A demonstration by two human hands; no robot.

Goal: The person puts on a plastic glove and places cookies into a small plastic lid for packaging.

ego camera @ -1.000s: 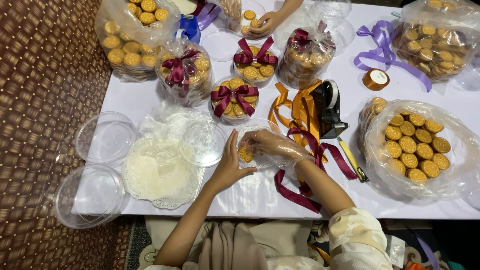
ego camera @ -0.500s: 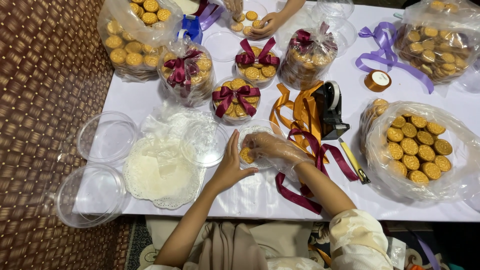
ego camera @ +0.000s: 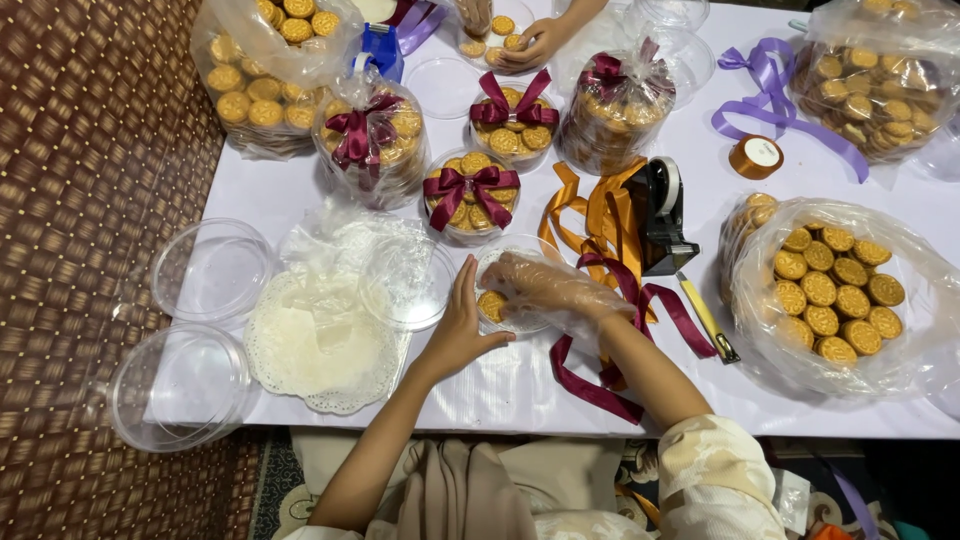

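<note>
My left hand rests bare on the white table, fingers against the rim of a small clear round container. My right hand, inside a thin clear plastic glove, reaches over that container and touches a golden round cookie inside it. Whether the fingers grip the cookie is not clear. A maroon ribbon trails under my right forearm.
A big bag of cookies lies at the right. A black tape dispenser, orange ribbons, bowed cookie tubs, clear lids, paper doilies surround me. Another person's hand works at the far edge.
Both hands stay at the small container; the gloved right hand has shifted slightly over the cookie. Nothing else has moved.
</note>
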